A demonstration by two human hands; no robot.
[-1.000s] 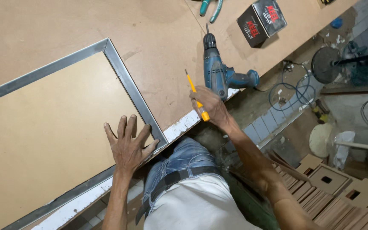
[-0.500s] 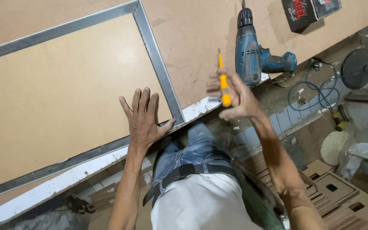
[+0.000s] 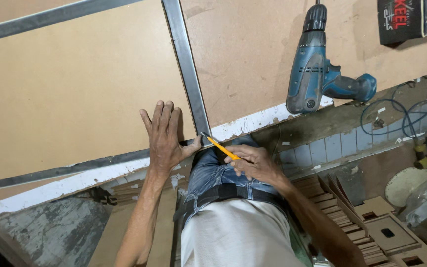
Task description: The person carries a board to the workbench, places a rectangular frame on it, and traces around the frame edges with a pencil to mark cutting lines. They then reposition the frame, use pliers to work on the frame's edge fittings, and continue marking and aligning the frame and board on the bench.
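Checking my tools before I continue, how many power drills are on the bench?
1. A blue power drill lies on the brown board, right of the metal frame, near the bench edge. Others may sit outside the view.

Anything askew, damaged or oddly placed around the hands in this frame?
The blue power drill lies on its side with its rear end at the chipped white edge of the brown board. Left hand lies flat by the grey metal frame's corner; right hand holds a yellow pencil there.
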